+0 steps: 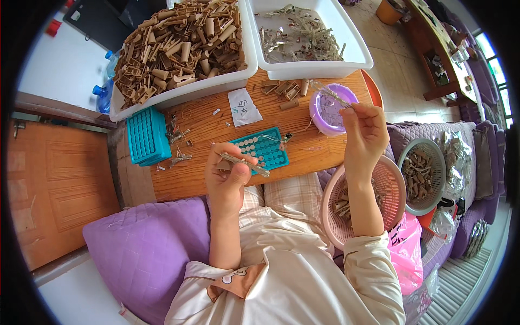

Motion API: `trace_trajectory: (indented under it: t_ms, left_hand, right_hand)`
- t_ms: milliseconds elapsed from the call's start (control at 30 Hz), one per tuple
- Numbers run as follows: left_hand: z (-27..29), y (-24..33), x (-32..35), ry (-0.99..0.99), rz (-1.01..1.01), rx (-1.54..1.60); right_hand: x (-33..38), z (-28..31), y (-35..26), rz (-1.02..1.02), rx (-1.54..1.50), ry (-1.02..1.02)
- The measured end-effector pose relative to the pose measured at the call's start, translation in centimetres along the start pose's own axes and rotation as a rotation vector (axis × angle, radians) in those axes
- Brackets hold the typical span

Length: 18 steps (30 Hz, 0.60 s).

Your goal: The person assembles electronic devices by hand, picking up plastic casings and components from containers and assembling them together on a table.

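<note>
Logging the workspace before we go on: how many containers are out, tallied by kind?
White bins: 2
Teal slotted trays: 2
Round baskets: 2, pink, grey
Purple bowl: 1
Total: 7

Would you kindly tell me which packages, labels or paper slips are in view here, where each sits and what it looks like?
Paper slip: on the wooden board below the bin of brown pieces; small, white, dark handwriting.
Pink plastic bag: beside the person's right elbow; crumpled, dark print.
Clear plastic bags: on the purple sofa right of the grey basket; shiny, crinkled.
Blue-capped bottles: left of the bin; labels not readable.
</note>
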<state>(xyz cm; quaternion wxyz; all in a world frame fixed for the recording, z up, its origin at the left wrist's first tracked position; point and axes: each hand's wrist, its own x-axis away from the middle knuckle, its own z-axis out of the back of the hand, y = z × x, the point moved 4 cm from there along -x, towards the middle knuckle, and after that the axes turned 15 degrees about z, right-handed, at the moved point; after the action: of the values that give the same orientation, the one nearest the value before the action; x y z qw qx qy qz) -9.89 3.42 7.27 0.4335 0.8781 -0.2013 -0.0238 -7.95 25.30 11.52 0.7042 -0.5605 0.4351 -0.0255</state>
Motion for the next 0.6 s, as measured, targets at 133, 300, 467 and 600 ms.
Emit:
trace_trajectory:
  t_ms: [133, 300, 467, 600]
  left_hand:
    - [-0.1, -0.1, -0.2, 0.012, -0.016, -0.014]
    - [0.2, 0.0, -0.2, 0.017, 0.004, 0.018]
    - [0.3, -0.2, 0.0, 0.026, 0.026, 0.022]
    - [0.2, -0.8, 1.0, 0.007, 0.116, 0.027]
  right_hand:
    - [0.1, 0.3, 0.3, 0.004, 0.014, -0.011]
    - [0.2, 0.5, 0.4, -0.013, 0.035, -0.037]
    - [0.5, 0.4, 0.8, -0.03, 0.028, -0.048]
    - [1.1, -1.6, 1.5, -0.041, 0.073, -0.168]
